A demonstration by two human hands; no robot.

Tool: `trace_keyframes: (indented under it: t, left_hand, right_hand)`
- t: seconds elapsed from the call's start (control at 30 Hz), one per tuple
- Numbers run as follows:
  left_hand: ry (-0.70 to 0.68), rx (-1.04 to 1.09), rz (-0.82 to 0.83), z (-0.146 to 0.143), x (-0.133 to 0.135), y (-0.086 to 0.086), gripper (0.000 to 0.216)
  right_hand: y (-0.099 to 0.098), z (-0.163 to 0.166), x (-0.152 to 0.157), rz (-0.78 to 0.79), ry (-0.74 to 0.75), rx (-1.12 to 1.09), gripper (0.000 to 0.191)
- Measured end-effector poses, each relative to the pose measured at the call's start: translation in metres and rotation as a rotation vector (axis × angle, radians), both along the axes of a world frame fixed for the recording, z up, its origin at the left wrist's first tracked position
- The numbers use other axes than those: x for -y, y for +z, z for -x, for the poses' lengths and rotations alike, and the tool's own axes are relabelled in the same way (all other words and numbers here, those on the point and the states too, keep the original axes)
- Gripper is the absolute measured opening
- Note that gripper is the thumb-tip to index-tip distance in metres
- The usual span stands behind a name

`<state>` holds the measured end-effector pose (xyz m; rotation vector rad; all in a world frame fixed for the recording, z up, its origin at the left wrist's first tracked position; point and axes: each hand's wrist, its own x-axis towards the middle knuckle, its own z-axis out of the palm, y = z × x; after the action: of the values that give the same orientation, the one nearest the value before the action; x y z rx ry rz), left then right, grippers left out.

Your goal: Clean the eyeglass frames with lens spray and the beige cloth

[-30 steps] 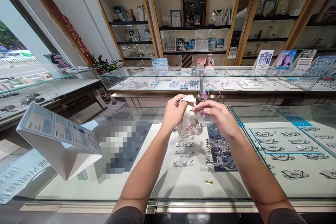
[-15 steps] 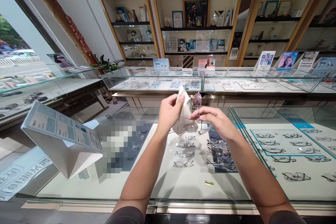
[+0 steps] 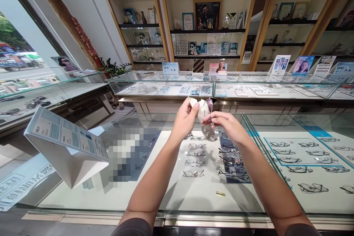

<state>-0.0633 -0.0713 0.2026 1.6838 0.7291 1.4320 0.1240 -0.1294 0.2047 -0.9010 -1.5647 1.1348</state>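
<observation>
My left hand pinches a white cleaning cloth between thumb and fingers. My right hand grips a pair of thin-framed glasses with tinted lenses, held upright against the cloth. Both hands are raised together above the glass display counter. The cloth wraps part of a lens and hides the lower part of the frame.
Under the counter glass lie rows of spectacles on white and dark trays. A folded paper sign stands at the left on the glass. A small brass piece lies near the front. More glass cases and wall shelves stand behind.
The hands rose slightly and came closer together. The cloth, hanging below the left hand before, is now bunched up against the glasses' lens.
</observation>
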Motion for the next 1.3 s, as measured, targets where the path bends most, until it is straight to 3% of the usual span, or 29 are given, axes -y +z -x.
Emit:
trace_keyframes:
  t: [0.43, 0.63, 0.73, 1.0, 1.2, 1.3]
  left_hand:
    - [-0.022, 0.029, -0.016, -0.01, 0.011, 0.002, 0.035]
    - [0.002, 0.017, -0.014, -0.013, 0.011, 0.0, 0.049]
    - [0.033, 0.104, 0.025, -0.018, 0.009, -0.005, 0.039]
    - [-0.179, 0.385, 0.309, -0.028, 0.008, -0.007, 0.069]
    - [-0.291, 0.307, 0.372, -0.027, 0.016, 0.0, 0.053]
    - [-0.355, 0.234, 0.367, -0.025, 0.016, 0.0, 0.056]
  right_hand:
    - [-0.008, 0.001, -0.007, -0.031, 0.041, -0.01, 0.029]
    - [-0.01, 0.001, -0.009, -0.046, 0.037, -0.002, 0.028]
    - [-0.01, 0.001, -0.009, -0.049, 0.068, 0.004, 0.03]
    - [-0.01, -0.001, -0.01, -0.189, 0.075, 0.052, 0.03]
    - [-0.008, -0.001, -0.008, -0.196, 0.091, 0.023, 0.029]
    - [-0.008, -0.001, -0.008, -0.205, 0.079, 0.023, 0.029]
